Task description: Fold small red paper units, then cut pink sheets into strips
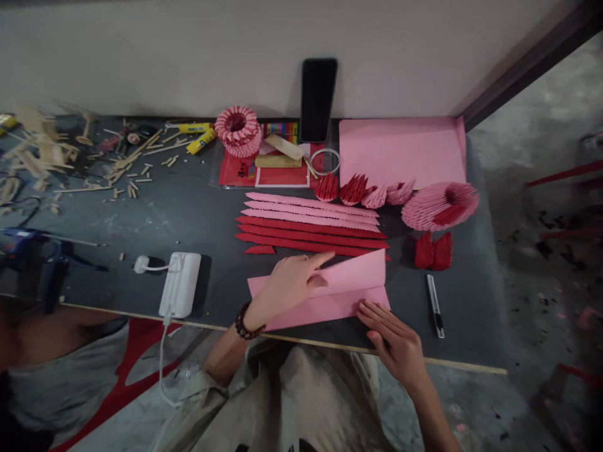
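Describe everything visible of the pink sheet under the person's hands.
The pink sheet looks like plain paper, long and narrow, with a lengthwise fold line between a lighter upper part and a slightly darker lower one. It lies near the front edge of the dark table, below the red strips. The left hand covers some of its left part; the right hand touches its lower right corner.

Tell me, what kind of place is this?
Probably a craft workshop: the table holds pink paper, a cutter and wooden sticks.
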The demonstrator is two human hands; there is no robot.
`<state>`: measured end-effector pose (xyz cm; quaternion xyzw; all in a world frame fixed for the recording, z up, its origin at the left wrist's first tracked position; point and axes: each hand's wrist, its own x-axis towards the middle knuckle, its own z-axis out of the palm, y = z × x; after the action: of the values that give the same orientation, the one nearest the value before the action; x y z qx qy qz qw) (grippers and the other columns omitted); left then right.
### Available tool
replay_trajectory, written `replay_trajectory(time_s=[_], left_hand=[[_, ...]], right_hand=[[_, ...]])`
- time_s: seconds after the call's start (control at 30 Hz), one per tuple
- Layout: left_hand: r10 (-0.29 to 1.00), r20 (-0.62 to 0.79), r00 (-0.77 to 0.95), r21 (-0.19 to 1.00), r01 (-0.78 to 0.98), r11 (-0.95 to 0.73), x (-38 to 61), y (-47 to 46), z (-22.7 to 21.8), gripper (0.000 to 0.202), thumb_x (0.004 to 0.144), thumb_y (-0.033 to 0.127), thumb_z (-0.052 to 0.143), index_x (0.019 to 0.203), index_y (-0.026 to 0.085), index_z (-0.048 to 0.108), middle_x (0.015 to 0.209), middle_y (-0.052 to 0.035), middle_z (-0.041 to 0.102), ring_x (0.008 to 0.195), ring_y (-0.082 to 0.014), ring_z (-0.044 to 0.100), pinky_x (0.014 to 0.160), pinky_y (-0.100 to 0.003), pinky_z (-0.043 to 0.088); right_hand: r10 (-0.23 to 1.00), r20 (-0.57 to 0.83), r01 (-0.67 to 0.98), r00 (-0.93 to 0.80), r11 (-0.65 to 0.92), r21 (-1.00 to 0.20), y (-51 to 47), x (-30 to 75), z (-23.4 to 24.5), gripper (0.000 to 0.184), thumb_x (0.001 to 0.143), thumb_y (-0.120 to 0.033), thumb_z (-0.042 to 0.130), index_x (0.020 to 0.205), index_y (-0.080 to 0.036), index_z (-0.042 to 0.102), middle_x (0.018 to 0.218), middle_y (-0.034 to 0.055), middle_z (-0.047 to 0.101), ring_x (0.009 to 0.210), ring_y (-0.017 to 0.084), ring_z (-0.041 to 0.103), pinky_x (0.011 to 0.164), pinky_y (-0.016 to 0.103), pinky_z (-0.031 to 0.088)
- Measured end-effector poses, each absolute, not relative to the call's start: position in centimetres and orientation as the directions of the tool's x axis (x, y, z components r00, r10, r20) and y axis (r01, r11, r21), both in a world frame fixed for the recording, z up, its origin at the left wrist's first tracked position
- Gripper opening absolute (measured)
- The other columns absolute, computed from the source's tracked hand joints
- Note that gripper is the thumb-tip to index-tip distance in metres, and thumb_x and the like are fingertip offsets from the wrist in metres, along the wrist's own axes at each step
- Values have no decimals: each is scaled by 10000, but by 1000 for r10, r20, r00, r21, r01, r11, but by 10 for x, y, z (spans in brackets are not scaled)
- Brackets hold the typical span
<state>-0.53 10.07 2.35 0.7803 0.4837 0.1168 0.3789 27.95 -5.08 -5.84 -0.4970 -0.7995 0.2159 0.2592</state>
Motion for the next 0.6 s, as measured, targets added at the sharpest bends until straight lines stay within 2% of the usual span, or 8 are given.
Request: replay_trajectory(time_s=[0.07,0.13,0.23,0.3,0.37,0.43,0.5,0.6], left_hand=[[858,-203,472,777,611,-152,-15,94,28,205,1000,247,658,1159,263,788,1005,-5,825,894,-193,748,847,-304,561],[938,-204,280,847,531,26,-24,83,32,138,987,307,680,927,223,772,850,13,779,766,-161,697,732,-266,531],[966,-257,-11,946,201,254,-35,51,30,218,950,416,731,875,213,702,772,19,716,689,-141,639,635,-244,517],[916,-305,-260,949,-1,316,-38,24,20,206,918,436,750,931,244,675,833,9,745,748,-159,686,689,-280,591],[847,-380,-372,925,-132,357,-35,-4,5,237,841,455,793,940,277,672,857,3,775,811,-200,742,774,-377,663],[800,-515,-308,857,-201,474,-29,-29,-10,229,821,477,778,937,300,691,894,-19,808,878,-256,782,843,-495,689],[769,-608,-198,792,-206,574,-19,-49,-22,222,818,512,755,907,316,702,899,-40,822,915,-298,797,903,-562,683],[737,-675,-4,723,-202,661,-10,-65,-28,312,819,604,734,938,317,763,1021,-86,844,1075,-340,799,1006,-554,656]], right_hand=[[921,242,689,-305,389,-611,-52,280,-50,603,987,-166,557,1555,-369,578,1451,29,724,1365,303,681,1192,568,572],[926,293,706,-239,373,-602,-57,278,-38,606,988,-191,513,1548,-414,579,1412,9,747,1318,316,712,1168,592,588],[916,329,718,-228,386,-579,-68,271,-18,603,1014,-265,417,1572,-463,534,1349,-27,772,1250,305,751,1088,574,646],[889,333,729,-315,451,-514,-74,263,-7,585,1028,-392,437,1609,-434,492,1330,-20,774,1237,311,758,1054,563,665],[852,332,734,-405,519,-437,-77,254,-4,667,992,-543,545,1637,-394,458,1319,-4,775,1261,333,745,1067,570,657],[833,338,751,-438,545,-372,-76,247,-8,752,935,-560,676,1634,-379,463,1327,3,772,1280,340,734,1108,562,635],[842,345,797,-414,519,-310,-73,245,-15,723,916,-404,754,1597,-371,513,1352,3,765,1273,320,740,1150,526,611],[849,283,822,-447,514,-246,-68,256,-25,675,922,-158,685,1543,-393,570,1416,-29,733,1290,274,733,1164,470,610]])
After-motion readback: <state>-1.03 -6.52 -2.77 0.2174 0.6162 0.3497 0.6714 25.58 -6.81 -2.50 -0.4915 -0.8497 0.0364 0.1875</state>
